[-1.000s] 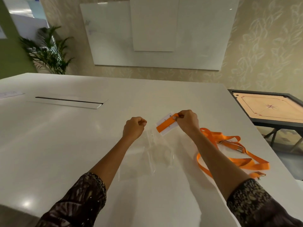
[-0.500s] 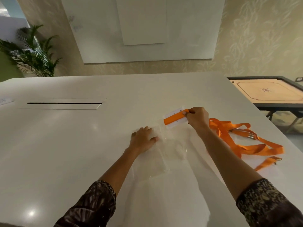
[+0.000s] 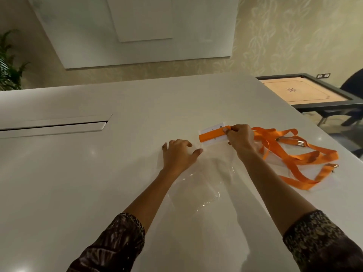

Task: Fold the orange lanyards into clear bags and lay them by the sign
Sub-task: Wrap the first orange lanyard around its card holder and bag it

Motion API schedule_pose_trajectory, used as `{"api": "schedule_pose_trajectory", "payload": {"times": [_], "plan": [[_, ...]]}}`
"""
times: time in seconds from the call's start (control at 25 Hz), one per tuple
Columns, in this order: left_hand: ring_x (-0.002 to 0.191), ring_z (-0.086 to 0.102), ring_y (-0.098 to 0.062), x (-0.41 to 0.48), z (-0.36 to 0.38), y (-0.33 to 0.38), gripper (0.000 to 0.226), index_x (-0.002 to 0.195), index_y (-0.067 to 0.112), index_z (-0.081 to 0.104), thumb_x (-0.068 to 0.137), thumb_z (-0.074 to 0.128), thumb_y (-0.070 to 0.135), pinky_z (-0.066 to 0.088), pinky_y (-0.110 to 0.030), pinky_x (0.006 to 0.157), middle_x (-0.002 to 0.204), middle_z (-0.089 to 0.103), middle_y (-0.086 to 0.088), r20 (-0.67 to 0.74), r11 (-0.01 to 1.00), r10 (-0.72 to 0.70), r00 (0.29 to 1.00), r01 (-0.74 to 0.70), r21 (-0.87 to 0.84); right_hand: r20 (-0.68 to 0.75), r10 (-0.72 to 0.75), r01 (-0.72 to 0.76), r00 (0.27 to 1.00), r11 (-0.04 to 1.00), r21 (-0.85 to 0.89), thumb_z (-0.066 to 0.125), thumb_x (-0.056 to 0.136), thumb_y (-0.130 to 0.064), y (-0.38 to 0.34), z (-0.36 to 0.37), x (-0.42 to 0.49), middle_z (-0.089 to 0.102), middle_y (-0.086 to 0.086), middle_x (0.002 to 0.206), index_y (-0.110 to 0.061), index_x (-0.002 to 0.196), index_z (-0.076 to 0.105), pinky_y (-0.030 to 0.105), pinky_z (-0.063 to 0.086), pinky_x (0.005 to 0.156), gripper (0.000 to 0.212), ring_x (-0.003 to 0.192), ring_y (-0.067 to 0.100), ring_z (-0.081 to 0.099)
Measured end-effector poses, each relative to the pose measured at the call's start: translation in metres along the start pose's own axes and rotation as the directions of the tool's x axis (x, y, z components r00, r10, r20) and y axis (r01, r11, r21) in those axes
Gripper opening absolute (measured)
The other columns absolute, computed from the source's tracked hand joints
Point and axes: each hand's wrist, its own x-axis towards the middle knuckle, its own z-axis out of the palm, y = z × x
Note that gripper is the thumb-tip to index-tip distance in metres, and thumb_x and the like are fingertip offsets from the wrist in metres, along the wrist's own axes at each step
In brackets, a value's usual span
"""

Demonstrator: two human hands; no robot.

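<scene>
Where left hand (image 3: 179, 154) was fisted, now flat on clear bag (image 3: 198, 193); right hand (image 3: 240, 137) still pinches folded lanyard (image 3: 214, 134).

Warm, rather dim indoor light falls from above onto the glossy white table (image 3: 78, 183), which throws back small hot spots of glare on my left and a broad pale sheen. My forearms (image 3: 149, 197) cast soft, blurred shadows toward me. The crumpled clear plastic bags (image 3: 204, 197) show only as thin glints beneath my left hand (image 3: 179, 156). The folded orange fabric lanyard (image 3: 214, 135) pinched in my right hand (image 3: 240, 138) looks vivid and fairly sharp. Straight edges bow and lean toward the corners. The green potted plant (image 3: 7, 65) at the left edge is dark and soft.
</scene>
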Motion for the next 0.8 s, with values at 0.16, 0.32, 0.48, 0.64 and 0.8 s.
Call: {"api": "schedule_pose_trajectory", "payload": {"times": [0.16, 0.32, 0.48, 0.64, 0.8], "plan": [[0.113, 0.047, -0.021, 0.003, 0.005, 0.013, 0.059, 0.095, 0.026, 0.068, 0.073, 0.05, 0.077, 0.032, -0.042, 0.096, 0.115, 0.058, 0.0, -0.008, 0.988, 0.002, 1.0, -0.001, 0.157, -0.097, 0.032, -0.043, 0.995, 0.993, -0.11, 0.062, 0.084, -0.042, 0.009, -0.006, -0.004, 0.068, 0.002, 0.067, -0.027, 0.062, 0.059, 0.046, 0.061, 0.065, 0.026, 0.062, 0.027, 0.069], [0.111, 0.047, -0.023, 0.004, 0.006, 0.015, 0.055, 0.103, 0.023, 0.068, 0.08, 0.049, 0.07, 0.035, -0.042, 0.09, 0.115, 0.056, -0.004, 0.041, 0.986, -0.047, 0.998, 0.04, 0.164, -0.149, 0.03, -0.043, 0.988, 0.995, -0.088, 0.066, 0.085, -0.037, 0.013, -0.009, -0.005, 0.065, -0.002, 0.069, -0.02, 0.078, 0.069, 0.046, 0.061, 0.066, 0.018, 0.066, 0.026, 0.067], [0.109, 0.052, -0.025, 0.005, -0.003, 0.003, 0.039, 0.109, 0.023, 0.063, 0.085, 0.055, 0.053, 0.037, -0.041, 0.089, 0.116, 0.057, -0.004, 0.039, 0.991, -0.076, 0.996, 0.071, 0.11, -0.156, 0.036, -0.047, 0.987, 0.996, -0.069, 0.067, 0.085, -0.035, 0.016, -0.01, -0.005, 0.063, -0.004, 0.067, -0.018, 0.088, 0.073, 0.046, 0.06, 0.068, 0.019, 0.068, 0.025, 0.067], [0.102, 0.06, -0.027, 0.005, -0.011, 0.002, 0.044, 0.109, 0.015, 0.056, 0.08, 0.063, 0.047, 0.041, -0.037, 0.088, 0.109, 0.064, -0.004, 0.092, 0.978, -0.187, 0.978, 0.177, 0.11, -0.097, 0.041, -0.048, 0.994, 0.996, -0.077, 0.064, 0.081, -0.048, 0.012, -0.006, -0.008, 0.067, -0.004, 0.065, -0.025, 0.081, 0.07, 0.045, 0.061, 0.065, 0.024, 0.062, 0.023, 0.068], [0.097, 0.063, -0.031, 0.01, -0.014, -0.003, 0.029, 0.103, 0.012, 0.063, 0.078, 0.063, 0.026, 0.046, -0.033, 0.084, 0.106, 0.067, -0.009, 0.118, 0.957, -0.285, 0.951, 0.276, 0.085, -0.02, 0.033, -0.033, 0.999, 0.999, 0.028, 0.068, 0.082, -0.038, 0.001, 0.001, -0.008, 0.067, 0.003, 0.066, -0.023, 0.067, 0.066, 0.048, 0.06, 0.067, 0.022, 0.068, 0.029, 0.068]]}}
